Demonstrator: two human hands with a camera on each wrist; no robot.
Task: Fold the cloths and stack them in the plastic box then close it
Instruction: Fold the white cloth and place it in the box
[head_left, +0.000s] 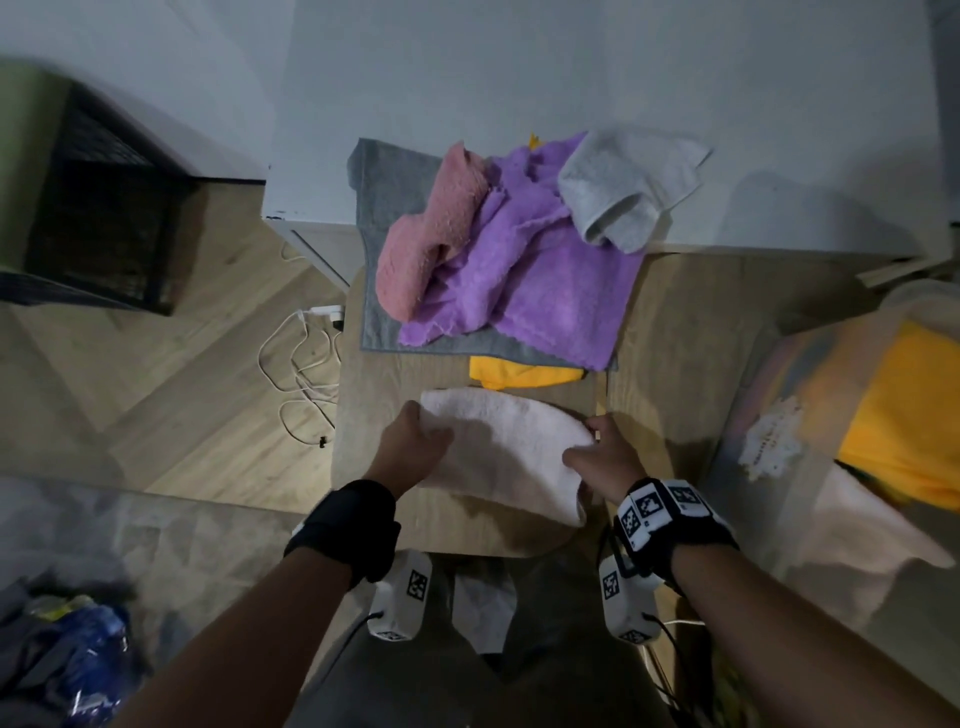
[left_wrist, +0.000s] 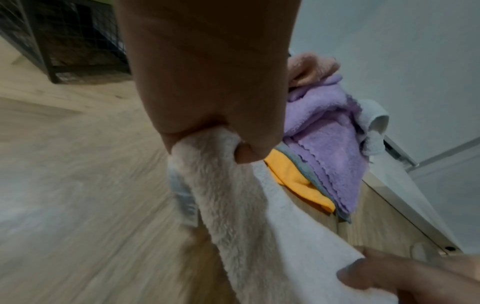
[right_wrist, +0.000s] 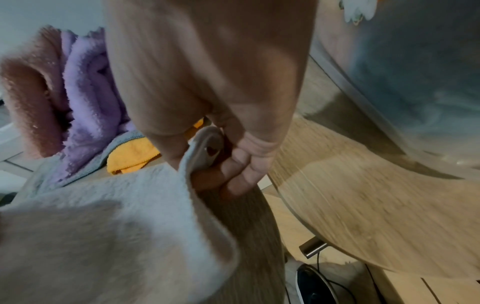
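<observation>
My left hand (head_left: 410, 447) and right hand (head_left: 602, 457) each pinch the white cloth (head_left: 509, 447), lengthwise left-right across the counter (head_left: 675, 332), other cloths piled behind.

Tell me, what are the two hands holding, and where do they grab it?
Both hold the white cloth. The left hand grips its far left corner; the right hand pinches its right edge.

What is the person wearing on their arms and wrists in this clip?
Both forearms are bare, with no sleeves. Each wrist carries a black strap holding a white camera box printed with black square code markers, with a thin dark cable trailing from it. The right wrist strap also carries white marker blocks.
</observation>
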